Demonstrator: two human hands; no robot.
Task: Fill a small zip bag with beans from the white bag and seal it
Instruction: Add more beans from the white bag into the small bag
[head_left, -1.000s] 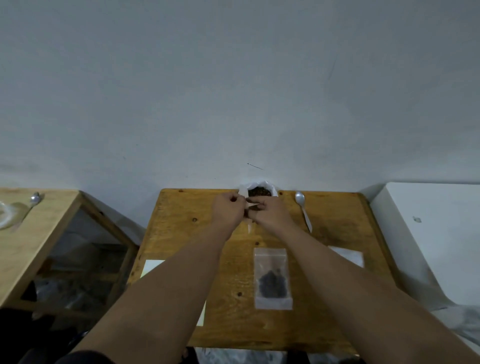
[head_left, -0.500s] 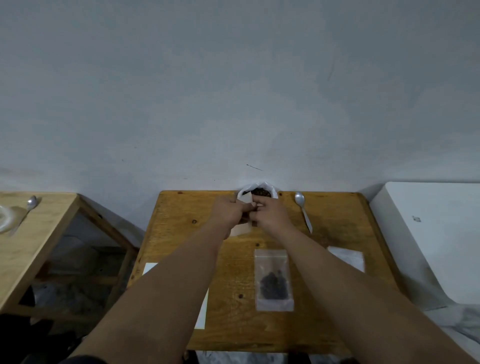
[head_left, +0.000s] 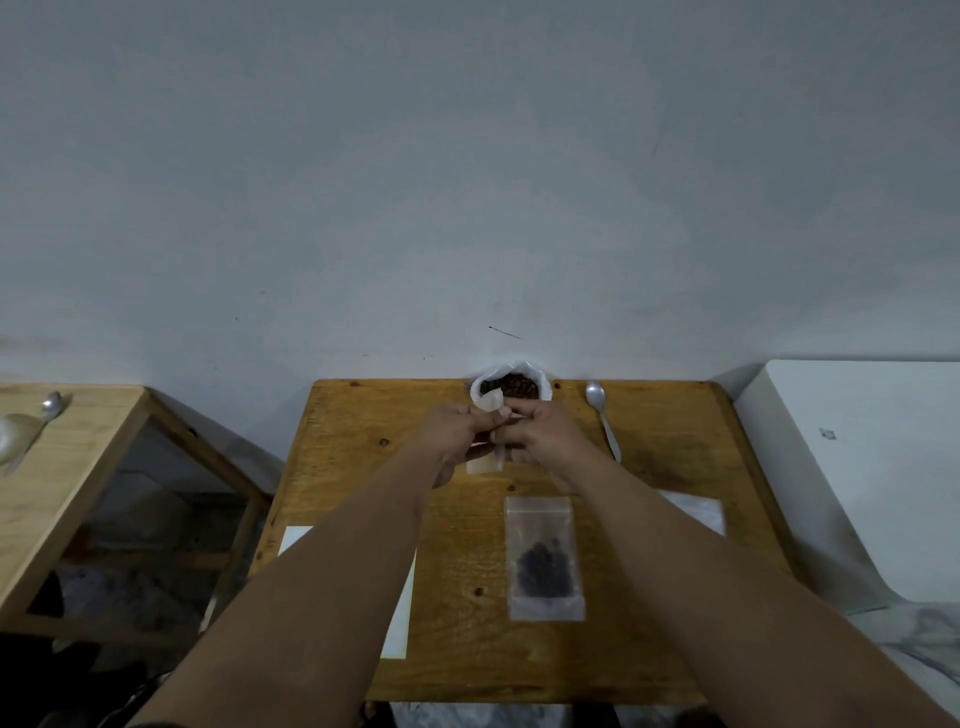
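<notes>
A white bag (head_left: 540, 383) full of dark beans (head_left: 511, 387) stands open at the table's far edge against the wall. Just in front of it, my left hand (head_left: 451, 435) and my right hand (head_left: 545, 432) together pinch the top of a small clear zip bag (head_left: 485, 464), which hangs upright between them with one lip spread toward the beans. My fingers hide most of that bag. A second zip bag (head_left: 544, 558) with a small heap of dark beans lies flat on the wooden table (head_left: 363, 447), nearer to me.
A metal spoon (head_left: 602, 418) lies right of the white bag. White sheets lie at the table's left (head_left: 293, 540) and right (head_left: 696, 509). Another wooden table (head_left: 78, 467) with a spoon stands to the left. A white surface (head_left: 857, 467) borders the right side.
The small zip bag has become visible between my hands, held more upright with its top lip pulled open. Both hands stay close together in front of the white bag.
</notes>
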